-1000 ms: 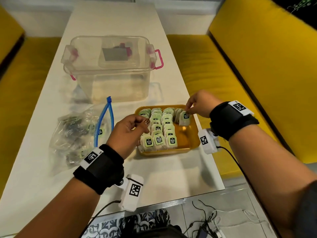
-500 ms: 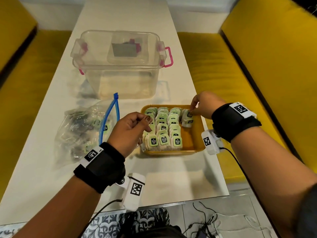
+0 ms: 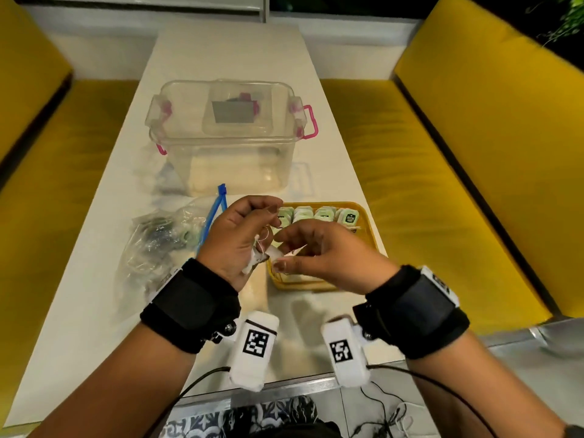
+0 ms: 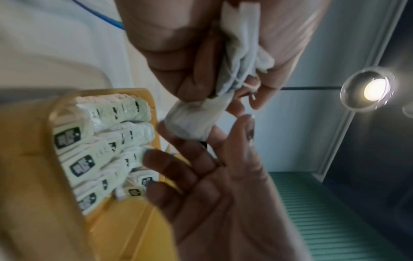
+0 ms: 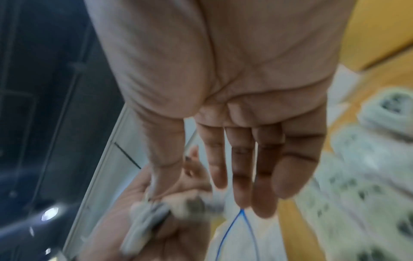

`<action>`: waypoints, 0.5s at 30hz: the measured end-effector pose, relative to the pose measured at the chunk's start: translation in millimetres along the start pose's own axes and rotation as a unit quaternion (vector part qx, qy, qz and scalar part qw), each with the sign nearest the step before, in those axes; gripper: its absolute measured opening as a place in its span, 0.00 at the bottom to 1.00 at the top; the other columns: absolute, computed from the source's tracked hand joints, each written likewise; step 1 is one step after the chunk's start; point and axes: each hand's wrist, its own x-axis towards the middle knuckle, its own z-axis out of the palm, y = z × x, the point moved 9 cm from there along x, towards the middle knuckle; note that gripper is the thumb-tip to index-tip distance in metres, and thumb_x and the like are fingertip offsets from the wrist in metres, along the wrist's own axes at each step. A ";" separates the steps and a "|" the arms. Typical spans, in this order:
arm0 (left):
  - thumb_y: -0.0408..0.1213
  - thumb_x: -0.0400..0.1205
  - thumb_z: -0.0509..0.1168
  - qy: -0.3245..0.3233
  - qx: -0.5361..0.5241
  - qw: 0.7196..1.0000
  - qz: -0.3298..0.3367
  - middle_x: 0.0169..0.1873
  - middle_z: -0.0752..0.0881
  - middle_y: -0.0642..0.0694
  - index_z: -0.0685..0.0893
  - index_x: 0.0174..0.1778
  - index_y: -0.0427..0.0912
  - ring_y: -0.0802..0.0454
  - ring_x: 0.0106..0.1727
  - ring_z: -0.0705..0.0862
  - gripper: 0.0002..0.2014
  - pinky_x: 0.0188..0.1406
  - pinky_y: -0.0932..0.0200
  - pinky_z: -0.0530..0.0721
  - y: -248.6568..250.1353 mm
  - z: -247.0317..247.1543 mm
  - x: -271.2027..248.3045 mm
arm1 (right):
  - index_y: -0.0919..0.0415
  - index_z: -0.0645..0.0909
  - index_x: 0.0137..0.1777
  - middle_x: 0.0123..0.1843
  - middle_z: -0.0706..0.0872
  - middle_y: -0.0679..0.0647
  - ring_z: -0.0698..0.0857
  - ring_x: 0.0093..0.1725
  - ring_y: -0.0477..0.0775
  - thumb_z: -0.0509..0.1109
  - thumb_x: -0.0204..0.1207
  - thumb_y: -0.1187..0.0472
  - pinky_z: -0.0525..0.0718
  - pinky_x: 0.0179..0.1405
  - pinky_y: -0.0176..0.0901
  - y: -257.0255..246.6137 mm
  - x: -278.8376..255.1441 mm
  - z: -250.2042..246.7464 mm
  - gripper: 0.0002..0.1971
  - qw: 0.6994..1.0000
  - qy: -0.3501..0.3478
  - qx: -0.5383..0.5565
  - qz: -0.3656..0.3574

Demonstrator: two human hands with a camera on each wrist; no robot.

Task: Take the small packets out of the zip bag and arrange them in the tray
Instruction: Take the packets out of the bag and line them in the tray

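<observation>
My left hand (image 3: 241, 237) hovers over the near left corner of the yellow tray (image 3: 372, 237) and grips a bunch of white packets (image 4: 242, 53) with strings. My right hand (image 3: 319, 252) has come up against it. Its thumb and forefinger pinch one packet (image 4: 192, 121) sticking out of the bunch, while its other fingers stay straight. Rows of green-labelled packets (image 3: 349, 218) stand in the tray and are partly hidden by both hands. The clear zip bag (image 3: 158, 248) with a blue zip lies left of the tray with more packets inside.
A clear lidded box (image 3: 227, 137) with pink latches stands behind the tray and bag on the white table (image 3: 94, 295). Yellow benches (image 3: 426, 184) flank the table on both sides. Cables lie on the floor by the near edge.
My right hand left the tray's far right corner and came across to my left hand. My left hand rose and turned palm-in with its bunch of packets.
</observation>
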 end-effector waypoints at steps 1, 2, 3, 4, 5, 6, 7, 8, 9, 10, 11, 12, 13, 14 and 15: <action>0.24 0.81 0.60 0.003 -0.015 1.000 0.004 0.27 0.79 0.49 0.83 0.46 0.38 0.59 0.19 0.70 0.08 0.16 0.69 0.68 3.4 -2.0 -0.9 | 0.52 0.83 0.57 0.49 0.89 0.50 0.88 0.50 0.58 0.81 0.60 0.44 0.86 0.55 0.59 -1.6 -2.0 4.7 0.26 1.000 0.012 0.028 -0.008; 0.23 0.81 0.59 0.005 -0.030 1.000 0.006 0.26 0.79 0.49 0.82 0.46 0.37 0.60 0.20 0.71 0.08 0.17 0.70 0.70 5.1 -3.1 -1.5 | 0.53 0.83 0.56 0.48 0.89 0.50 0.88 0.50 0.61 0.82 0.62 0.49 0.86 0.54 0.61 -1.9 -2.7 8.0 0.23 0.999 0.030 0.041 -0.014; 0.22 0.81 0.59 0.006 -0.041 0.999 0.004 0.26 0.79 0.49 0.82 0.46 0.37 0.59 0.20 0.72 0.09 0.19 0.69 0.71 5.8 -4.5 -1.9 | 0.54 0.83 0.55 0.47 0.88 0.51 0.87 0.49 0.62 0.82 0.64 0.53 0.86 0.52 0.62 -4.1 -3.7 10.9 0.20 0.997 0.049 0.049 -0.022; 0.22 0.80 0.60 0.007 -0.046 0.999 0.002 0.26 0.80 0.49 0.82 0.45 0.38 0.59 0.20 0.72 0.09 0.20 0.69 0.72 6.2 -5.8 -2.3 | 0.54 0.83 0.52 0.46 0.88 0.52 0.87 0.46 0.62 0.81 0.66 0.56 0.86 0.50 0.63 -6.3 -3.9 13.7 0.16 0.996 0.070 0.045 -0.033; 0.21 0.80 0.60 0.009 -0.045 0.999 -0.001 0.27 0.81 0.49 0.82 0.44 0.38 0.58 0.20 0.72 0.09 0.20 0.69 0.73 5.3 -7.3 -2.2 | 0.55 0.83 0.50 0.44 0.88 0.52 0.87 0.44 0.61 0.79 0.69 0.56 0.86 0.48 0.63 -9.9 -5.0 16.1 0.12 0.994 0.088 0.036 -0.045; 0.21 0.80 0.61 0.010 -0.038 0.999 -0.005 0.27 0.82 0.50 0.82 0.43 0.39 0.58 0.20 0.73 0.09 0.20 0.69 0.73 4.5 -9.1 -2.4 | 0.55 0.82 0.47 0.41 0.89 0.53 0.88 0.41 0.59 0.76 0.72 0.55 0.86 0.46 0.63 -12.8 -5.5 18.3 0.07 0.993 0.103 0.022 -0.055; 0.21 0.80 0.61 0.011 -0.029 1.000 -0.006 0.28 0.83 0.50 0.82 0.42 0.39 0.57 0.21 0.75 0.09 0.20 0.69 0.74 3.3 -10.5 -2.1 | 0.56 0.82 0.44 0.39 0.89 0.52 0.88 0.39 0.58 0.72 0.75 0.55 0.86 0.44 0.63 -14.6 -5.7 19.4 0.05 0.992 0.112 0.005 -0.057; 0.21 0.80 0.62 0.011 -0.020 1.000 -0.006 0.28 0.83 0.49 0.81 0.42 0.39 0.57 0.22 0.77 0.09 0.20 0.67 0.76 3.0 -11.3 -2.4 | 0.56 0.81 0.42 0.36 0.88 0.52 0.87 0.37 0.56 0.70 0.78 0.55 0.86 0.43 0.61 -15.7 -5.8 20.2 0.06 0.992 0.116 -0.014 -0.055; 0.21 0.80 0.63 0.010 -0.013 1.000 0.000 0.29 0.83 0.48 0.81 0.42 0.39 0.55 0.24 0.79 0.08 0.21 0.66 0.78 3.4 -13.6 -2.6 | 0.56 0.81 0.40 0.35 0.88 0.52 0.86 0.36 0.54 0.69 0.78 0.56 0.85 0.41 0.58 -17.7 -6.5 20.9 0.07 0.991 0.119 -0.034 -0.052; 0.22 0.79 0.64 0.009 -0.005 1.000 0.008 0.30 0.83 0.46 0.81 0.41 0.38 0.54 0.25 0.81 0.07 0.23 0.64 0.80 4.7 -15.2 -2.8 | 0.55 0.81 0.37 0.34 0.87 0.50 0.85 0.35 0.52 0.69 0.79 0.56 0.84 0.39 0.55 -18.5 -7.0 20.3 0.09 0.989 0.124 -0.055 -0.053; 0.22 0.79 0.65 0.011 0.009 1.000 0.017 0.31 0.83 0.45 0.82 0.42 0.38 0.53 0.28 0.83 0.07 0.24 0.63 0.80 6.7 -18.6 -2.8 | 0.55 0.81 0.36 0.33 0.86 0.50 0.83 0.35 0.51 0.68 0.79 0.56 0.82 0.39 0.53 -21.9 -8.4 19.2 0.10 0.987 0.130 -0.072 -0.058; 0.23 0.78 0.66 0.016 0.029 0.999 0.026 0.32 0.84 0.44 0.82 0.42 0.38 0.53 0.31 0.84 0.06 0.24 0.64 0.80 8.5 -22.8 -2.1 | 0.57 0.82 0.36 0.33 0.85 0.51 0.82 0.35 0.52 0.68 0.79 0.56 0.80 0.39 0.53 -21.7 -8.6 17.3 0.11 0.985 0.136 -0.087 -0.061; 0.24 0.78 0.67 0.023 0.055 0.998 0.037 0.33 0.85 0.45 0.82 0.41 0.39 0.54 0.33 0.85 0.05 0.25 0.66 0.79 11.0 -27.9 -1.2 | 0.60 0.83 0.36 0.33 0.84 0.54 0.81 0.35 0.53 0.67 0.79 0.56 0.79 0.38 0.53 -20.9 -8.6 15.3 0.12 0.984 0.143 -0.091 -0.060; 0.26 0.78 0.68 0.028 0.082 0.995 0.048 0.33 0.86 0.47 0.83 0.41 0.40 0.56 0.34 0.85 0.05 0.27 0.67 0.79 13.4 -33.6 0.1 | 0.62 0.83 0.36 0.33 0.83 0.59 0.78 0.33 0.54 0.67 0.79 0.57 0.77 0.36 0.53 -17.7 -8.0 12.3 0.13 0.984 0.151 -0.080 -0.051; 0.27 0.78 0.68 0.029 0.108 0.992 0.057 0.33 0.86 0.49 0.84 0.40 0.41 0.57 0.34 0.85 0.05 0.30 0.65 0.80 15.3 -38.1 1.5 | 0.64 0.84 0.37 0.33 0.81 0.64 0.76 0.32 0.53 0.68 0.80 0.58 0.75 0.34 0.52 -13.4 -7.4 9.0 0.12 0.986 0.157 -0.044 -0.039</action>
